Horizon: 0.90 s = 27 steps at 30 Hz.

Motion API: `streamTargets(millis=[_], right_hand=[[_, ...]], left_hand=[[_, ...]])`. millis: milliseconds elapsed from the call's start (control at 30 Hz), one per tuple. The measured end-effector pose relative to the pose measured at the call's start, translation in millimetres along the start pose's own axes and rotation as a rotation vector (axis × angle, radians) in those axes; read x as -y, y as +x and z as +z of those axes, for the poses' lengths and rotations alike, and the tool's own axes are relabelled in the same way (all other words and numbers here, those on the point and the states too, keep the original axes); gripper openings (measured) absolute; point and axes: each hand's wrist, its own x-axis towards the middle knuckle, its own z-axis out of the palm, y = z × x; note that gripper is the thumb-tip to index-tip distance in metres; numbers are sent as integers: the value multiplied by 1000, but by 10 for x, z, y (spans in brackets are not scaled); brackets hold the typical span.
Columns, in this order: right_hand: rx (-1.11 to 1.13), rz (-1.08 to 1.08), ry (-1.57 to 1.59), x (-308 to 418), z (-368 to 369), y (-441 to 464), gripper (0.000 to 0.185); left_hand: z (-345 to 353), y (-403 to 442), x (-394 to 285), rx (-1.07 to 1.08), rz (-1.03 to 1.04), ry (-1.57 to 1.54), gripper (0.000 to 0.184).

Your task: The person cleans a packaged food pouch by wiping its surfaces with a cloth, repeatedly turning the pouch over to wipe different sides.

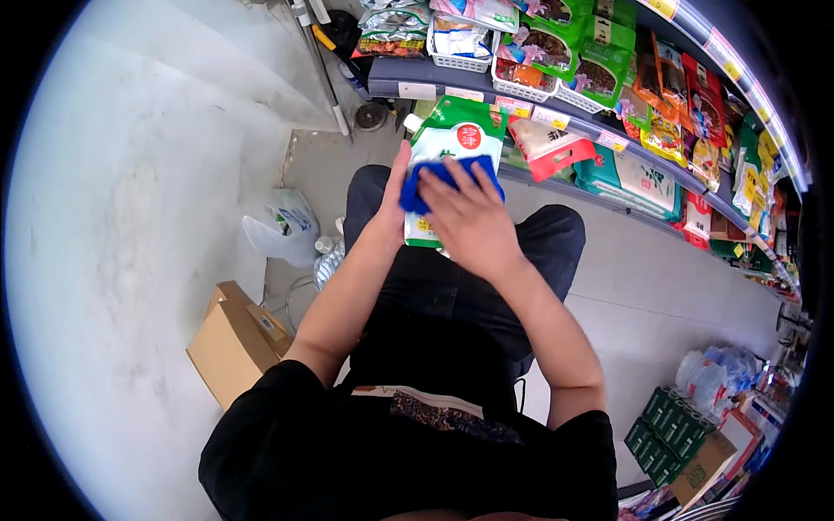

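A green and white spouted pouch (470,117) with a white cap at its top left corner is held up in front of my lap. My left hand (396,201) grips its left edge, the thumb along the side and the other fingers hidden behind it. Against the pouch's printed front, a blue cloth (412,193) lies bunched under my right hand (467,217). The fingers of that hand are spread and press the cloth onto the pouch.
Ahead and to the right runs a store shelf (400,76) with packaged foods and white baskets (460,61). A red and white bag (549,148) sits on the lower level. Left are a plastic bag (287,227) and a cardboard box (228,343); green boxes (669,434) stand at lower right.
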Motion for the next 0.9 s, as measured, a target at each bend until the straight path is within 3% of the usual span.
streamTargets(millis=[67, 167, 233, 300, 400, 533, 767, 900], right_hand=[[-83, 80, -100, -113, 11, 91, 37], [-147, 155, -119, -103, 59, 204, 37], [-90, 135, -88, -20, 51, 217, 36], [-33, 81, -90, 17, 83, 152, 37], [33, 28, -19, 10, 62, 76, 36], [16, -40, -13, 10, -33, 26, 37], [-156, 326, -96, -31, 15, 67, 37], [-136, 176, -83, 82, 78, 59, 38]], left_hand=[[-24, -11, 1, 39, -116, 41, 73], [70, -10, 5, 8, -73, 3, 72], [-48, 63, 21, 449, -92, -444, 66], [99, -92, -99, -20, -107, -75, 66], [40, -110, -66, -38, -83, -130, 58], [77, -127, -37, -7, -58, -94, 63], [-49, 34, -19, 68, -103, -116, 62], [-159, 121, -72, 68, -46, -55, 59]])
